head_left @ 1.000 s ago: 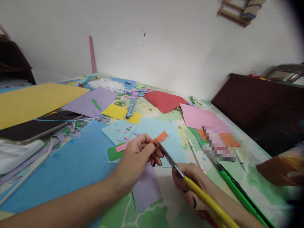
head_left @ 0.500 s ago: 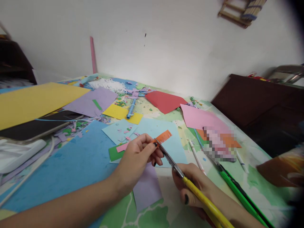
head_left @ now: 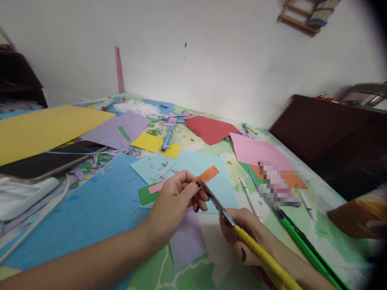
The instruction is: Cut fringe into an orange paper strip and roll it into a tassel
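Pinched between the thumb and fingers of my left hand (head_left: 183, 191) is a small orange paper strip (head_left: 210, 173), with a row of fine cuts along its lower edge. My right hand (head_left: 244, 233) grips yellow-handled scissors (head_left: 222, 210). Their blade tips meet the strip close to my left thumb. Under the strip lies a light blue sheet (head_left: 223, 191). A green paper piece (head_left: 145, 196) and a pink strip (head_left: 155, 187) lie beside my left hand, and a lilac sheet (head_left: 189, 241) lies below it.
On the right are a green cutter (head_left: 305, 241), a white pen (head_left: 250, 199) and a pink sheet (head_left: 260, 151). A large blue sheet (head_left: 99, 209), a phone (head_left: 45, 163) and a white case (head_left: 27, 195) occupy the left. Further back lie a red sheet (head_left: 210, 129) and white shreds (head_left: 139, 108).
My right thumb has shifted slightly to the right on the scissor handles. The left hand and the orange strip look almost unmoved.
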A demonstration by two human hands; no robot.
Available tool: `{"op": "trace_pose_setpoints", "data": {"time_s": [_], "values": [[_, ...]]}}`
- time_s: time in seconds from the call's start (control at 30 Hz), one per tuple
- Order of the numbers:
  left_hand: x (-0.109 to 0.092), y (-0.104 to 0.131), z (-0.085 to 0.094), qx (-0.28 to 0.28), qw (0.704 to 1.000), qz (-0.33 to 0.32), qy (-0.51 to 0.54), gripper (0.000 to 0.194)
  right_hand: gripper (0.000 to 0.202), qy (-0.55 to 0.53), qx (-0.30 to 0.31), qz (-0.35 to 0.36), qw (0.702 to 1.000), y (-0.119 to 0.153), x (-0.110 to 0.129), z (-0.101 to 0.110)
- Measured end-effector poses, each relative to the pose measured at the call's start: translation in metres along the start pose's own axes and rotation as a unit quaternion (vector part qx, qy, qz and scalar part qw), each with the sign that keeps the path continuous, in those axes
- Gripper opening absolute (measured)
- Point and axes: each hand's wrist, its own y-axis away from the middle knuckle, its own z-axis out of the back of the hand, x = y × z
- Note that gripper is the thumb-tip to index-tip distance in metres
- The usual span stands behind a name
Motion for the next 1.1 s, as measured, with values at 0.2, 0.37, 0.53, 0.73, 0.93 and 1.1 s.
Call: {"op": "trace_pose_setpoints", "data": {"time_s": [0.2, 0.37, 0.53, 0.73, 0.93, 1.1], "values": [[0.0008, -0.0010, -0.0002, 0.006, 1.000, -0.006, -0.003, 0.012, 0.053, -0.010, 0.022, 0.017, 1.000, -0.0002, 0.0035, 0.0006], [-0.0006, 0.0002, -0.0002, 0.002, 1.000, -0.004, -0.011, 0.013, 0.051, -0.004, 0.015, 0.008, 1.000, 0.0003, 0.0025, 0.0002], [-0.0004, 0.0007, -0.0007, -0.004, 1.000, 0.001, -0.008, 0.012, 0.052, 0.029, -0.008, 0.012, 0.999, -0.0009, 0.0082, -0.0029], [-0.0005, 0.0008, -0.0004, -0.002, 1.000, -0.002, -0.005, 0.013, 0.048, 0.061, -0.027, 0.022, 0.998, -0.0034, 0.0066, -0.0035], [-0.0010, 0.0011, -0.0011, -0.002, 1.000, -0.001, -0.004, 0.012, 0.047, 0.032, 0.001, 0.036, 0.999, -0.0060, 0.0074, -0.0018], [-0.0032, 0.0010, -0.0017, -0.005, 1.000, 0.006, 0.000, 0.012, 0.046, 0.027, -0.008, 0.048, 0.998, -0.0070, 0.0061, -0.0028]]}}
